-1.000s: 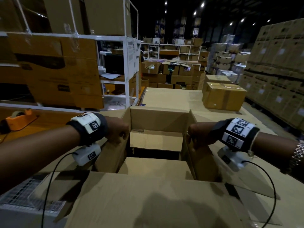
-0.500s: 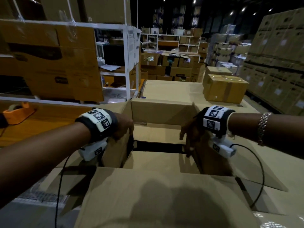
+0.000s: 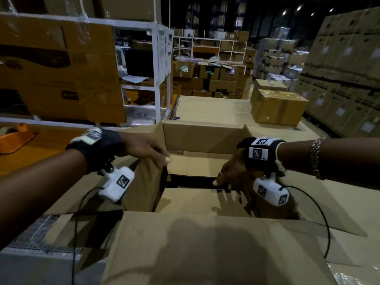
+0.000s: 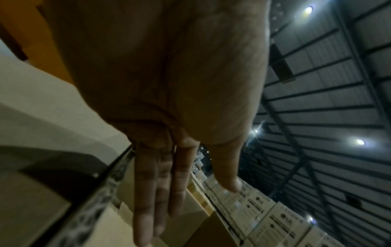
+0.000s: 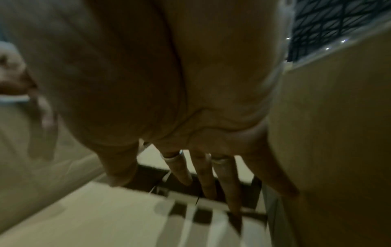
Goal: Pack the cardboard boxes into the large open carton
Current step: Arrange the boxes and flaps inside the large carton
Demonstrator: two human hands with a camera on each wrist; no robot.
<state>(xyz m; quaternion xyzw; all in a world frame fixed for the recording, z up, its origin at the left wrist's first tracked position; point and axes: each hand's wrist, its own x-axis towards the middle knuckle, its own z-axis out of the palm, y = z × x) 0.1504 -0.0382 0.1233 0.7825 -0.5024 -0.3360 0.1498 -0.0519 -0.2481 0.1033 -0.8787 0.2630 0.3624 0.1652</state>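
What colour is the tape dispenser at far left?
Orange tape dispenser; it shows best in the head view.

I see a dim warehouse under small ceiling lights (image 3: 284, 12). A white metal shelving rack (image 3: 155, 58) stands at my left, loaded with brown cartons. Wrapped pallet stacks (image 3: 345, 75) line the right side. Far back there are more white shelves (image 3: 211, 46) and tall racking, with a ribbed metal roof (image 4: 338, 83) overhead.

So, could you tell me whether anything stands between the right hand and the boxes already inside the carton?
Nothing visible does. The right hand reaches down past the carton's right flap, fingers straight, just above the near box, with only open space between.
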